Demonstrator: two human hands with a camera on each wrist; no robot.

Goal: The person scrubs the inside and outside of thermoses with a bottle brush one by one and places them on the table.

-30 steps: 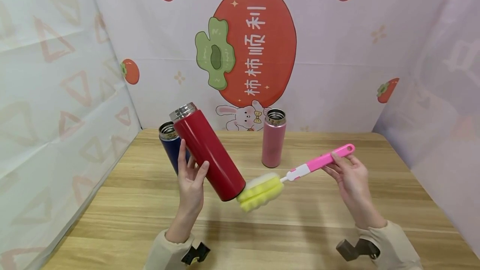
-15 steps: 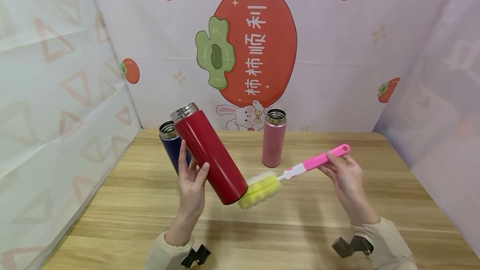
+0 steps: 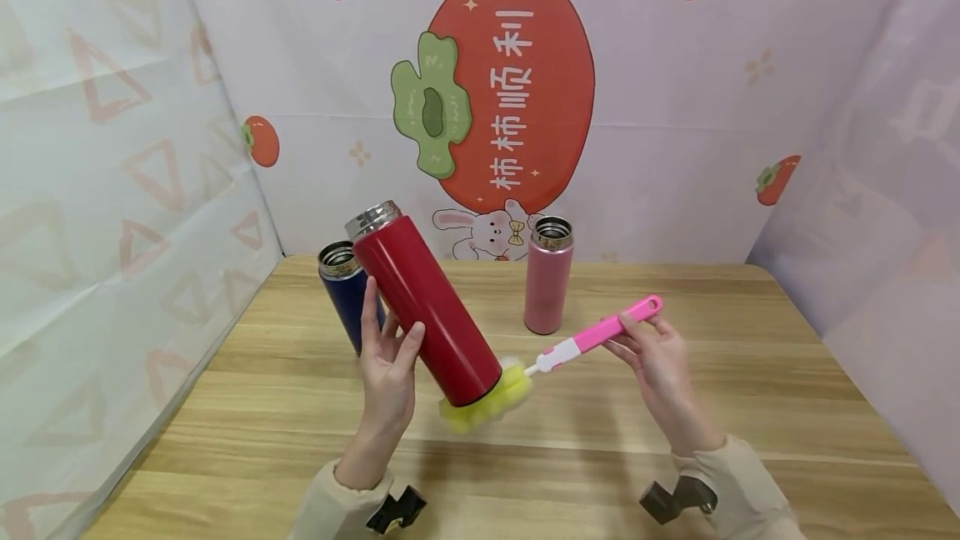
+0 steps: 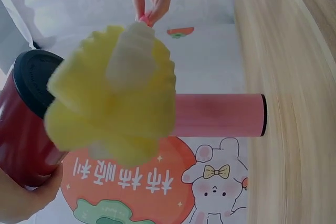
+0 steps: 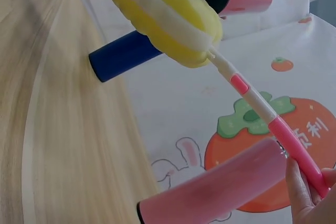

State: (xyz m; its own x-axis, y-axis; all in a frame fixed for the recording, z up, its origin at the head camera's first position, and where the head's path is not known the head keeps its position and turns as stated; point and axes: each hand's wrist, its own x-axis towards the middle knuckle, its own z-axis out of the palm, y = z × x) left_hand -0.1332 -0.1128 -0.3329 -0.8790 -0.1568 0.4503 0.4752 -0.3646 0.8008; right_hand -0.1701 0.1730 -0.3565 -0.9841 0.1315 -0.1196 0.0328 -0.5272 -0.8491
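My left hand point(image 3: 390, 365) grips a red flask point(image 3: 423, 311) and holds it tilted above the table, steel mouth up and to the left, black base point(image 4: 34, 80) down. My right hand point(image 3: 652, 357) pinches the pink handle point(image 3: 607, 330) of a bottle brush. Its yellow sponge head point(image 3: 491, 402) presses against the underside of the flask's base. In the left wrist view the sponge point(image 4: 115, 95) fills the middle. The right wrist view shows the sponge point(image 5: 168, 17) against the dark base, with the handle point(image 5: 291, 148) running down to my fingers.
A dark blue flask point(image 3: 345, 294) stands open behind my left hand. A pink flask point(image 3: 547, 277) stands open at the back middle of the wooden table point(image 3: 525, 473). Printed cloth walls close in the left, back and right sides.
The brush has moved left and down; its sponge went from beside the red flask's base to under it. The flask has shifted slightly right and more upright.
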